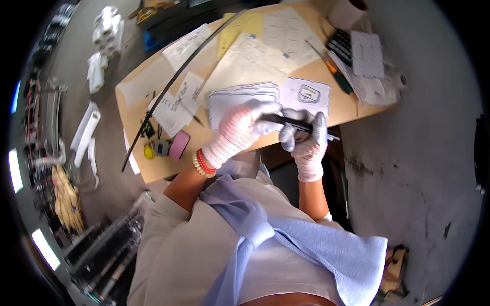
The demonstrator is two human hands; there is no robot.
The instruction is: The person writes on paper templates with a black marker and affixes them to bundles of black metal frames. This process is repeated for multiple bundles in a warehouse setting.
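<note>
Both my hands wear white knit gloves and meet over the near edge of a wooden table [153, 173]. My left hand [240, 130] and my right hand [306, 140] together grip a long thin black tool [291, 122] that lies crosswise between them. Just beyond the hands lies a stack of flat grey cut-out pieces [240, 97], and beside it a single flat grey piece with a rectangular opening [308, 94]. A beaded bracelet sits on my left wrist.
Paper sheets [255, 56] cover the table. A long dark curved strip [173, 81] crosses its left part. A pink tape roll [178, 145], a screwdriver [334, 71], a calculator [339, 46] and a paper roll [347, 13] also lie there. White parts [104, 30] lie on the floor at the left.
</note>
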